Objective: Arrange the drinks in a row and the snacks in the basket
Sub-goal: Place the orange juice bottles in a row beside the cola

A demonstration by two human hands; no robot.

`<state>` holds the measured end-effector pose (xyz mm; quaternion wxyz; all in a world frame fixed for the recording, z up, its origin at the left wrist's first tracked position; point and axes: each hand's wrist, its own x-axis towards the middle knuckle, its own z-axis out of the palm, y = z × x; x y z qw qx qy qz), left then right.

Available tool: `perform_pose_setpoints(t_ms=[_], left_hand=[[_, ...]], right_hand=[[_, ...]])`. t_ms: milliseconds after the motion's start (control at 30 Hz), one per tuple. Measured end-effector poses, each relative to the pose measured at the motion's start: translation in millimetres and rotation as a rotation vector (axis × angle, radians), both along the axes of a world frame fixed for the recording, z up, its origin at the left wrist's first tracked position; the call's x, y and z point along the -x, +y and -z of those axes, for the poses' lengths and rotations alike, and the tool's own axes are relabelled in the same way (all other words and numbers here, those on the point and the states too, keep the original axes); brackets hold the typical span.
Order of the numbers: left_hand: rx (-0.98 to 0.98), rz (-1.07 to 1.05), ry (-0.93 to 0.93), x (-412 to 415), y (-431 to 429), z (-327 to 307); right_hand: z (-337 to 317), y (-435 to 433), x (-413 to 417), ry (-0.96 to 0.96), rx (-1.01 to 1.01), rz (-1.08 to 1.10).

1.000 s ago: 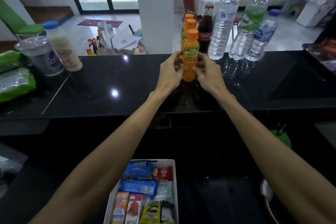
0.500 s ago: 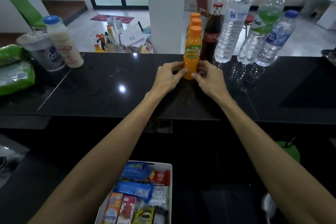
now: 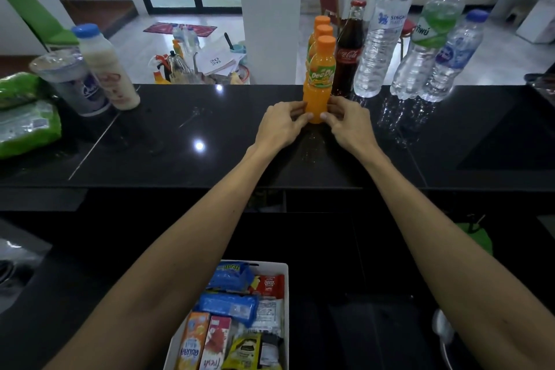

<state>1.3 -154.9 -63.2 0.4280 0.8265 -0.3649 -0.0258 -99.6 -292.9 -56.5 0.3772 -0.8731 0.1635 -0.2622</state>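
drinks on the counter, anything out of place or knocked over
Nothing is knocked over. The milky bottle and sealed cup stand far left, apart from the row by the cola bottle. Both hands hold the front orange bottle upright.

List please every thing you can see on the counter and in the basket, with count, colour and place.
juice bottles: 3, orange, counter centre, one behind another
cola bottle: 1, dark, right of juice
water bottles: 3, clear, counter right
milk bottle: 1, cream, blue cap, counter left
cup: 1, clear, sealed, beside milk
bags: 2, green, far left
basket: 1, white, bottom centre, holds snacks
left hand: on front juice
right hand: on front juice
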Motion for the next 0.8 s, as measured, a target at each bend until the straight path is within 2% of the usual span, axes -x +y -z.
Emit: perform_pose_setpoints(t_ms=[533,700,800], left_hand=[[-0.046,0.019,-0.055,8.8,4.4,-7.8],[-0.037,0.009,0.003,18.8,14.7,-14.8],[-0.005,0.006,0.026,24.2,30.5,-11.2]], right_hand=[[-7.8,6.2,7.6,0.02,-0.008,-0.009],[-16.2,14.7,14.3,0.087,-0.083,0.023],[-11.7,23.5,20.6,0.069,-0.142,0.114]])
